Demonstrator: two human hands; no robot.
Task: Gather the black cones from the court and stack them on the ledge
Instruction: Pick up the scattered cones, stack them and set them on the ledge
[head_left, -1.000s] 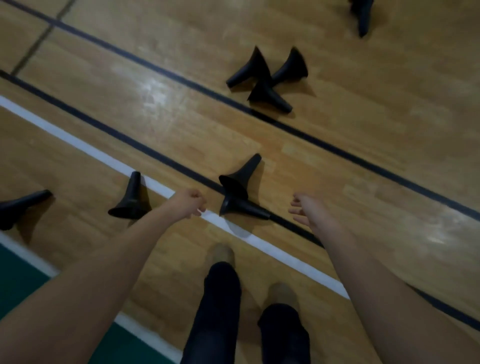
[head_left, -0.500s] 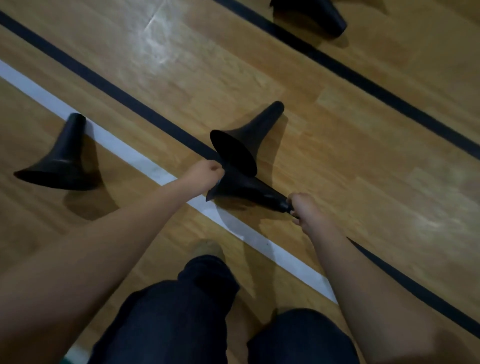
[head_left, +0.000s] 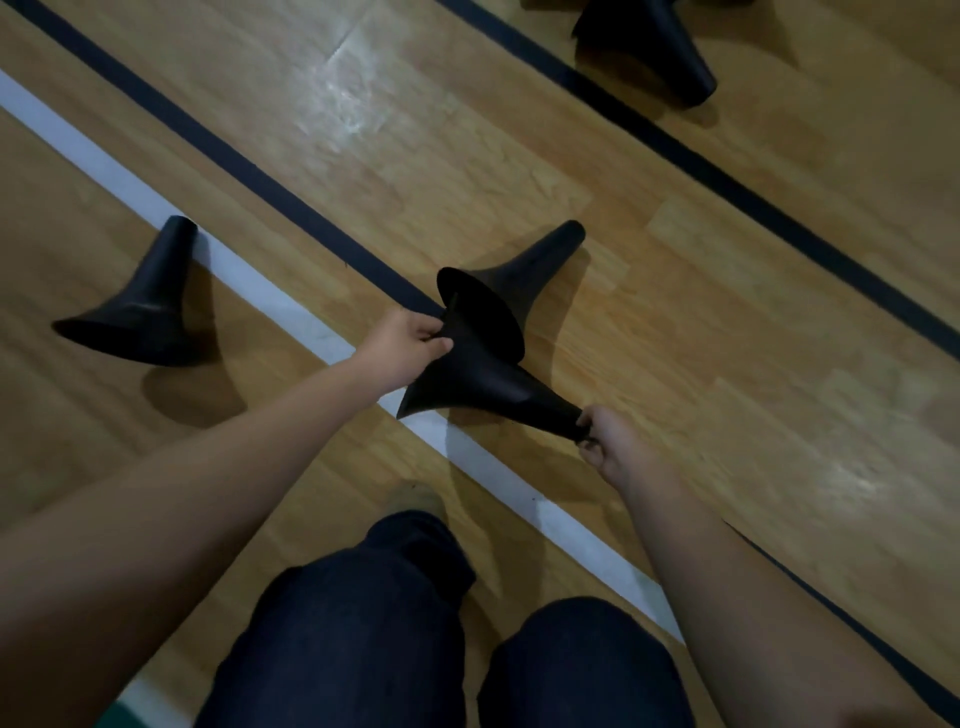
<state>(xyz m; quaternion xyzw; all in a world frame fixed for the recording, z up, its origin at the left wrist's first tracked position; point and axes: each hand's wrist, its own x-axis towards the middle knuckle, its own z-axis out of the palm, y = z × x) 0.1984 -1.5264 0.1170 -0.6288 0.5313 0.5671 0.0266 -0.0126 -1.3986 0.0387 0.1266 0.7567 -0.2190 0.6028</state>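
The near cone (head_left: 483, 379) lies on its side across the white line (head_left: 249, 280), its flared base toward the left and its narrow tip toward the right. The left hand (head_left: 405, 348) grips the base: its fingers (head_left: 434, 340) are curled together over the upper edge of the rim and clamped on it. The right hand (head_left: 608, 441) holds the other end, its fingers (head_left: 589, 421) bunched and pinched tight on the very tip. The cone spans the gap between the two hands. Whether it is resting on the floor (head_left: 727, 322) or just clear of it is hard to tell in the dim light.

Both arms reach forward and down, the left forearm running in from the lower left and the right forearm from the lower right, with the wrists roughly straight. The person's knees (head_left: 363, 639) in dark trousers are bent below the arms, and a shoe (head_left: 415, 501) shows between them.

A second cone (head_left: 519, 283) lies on its side just behind the held one, its wide mouth facing the left hand and its rim touching the held cone's base. A third cone (head_left: 140, 306) sits well apart to the left, with its tip at the white line. A fourth cone (head_left: 649, 41) lies at the top edge, beyond a black line (head_left: 779, 208).
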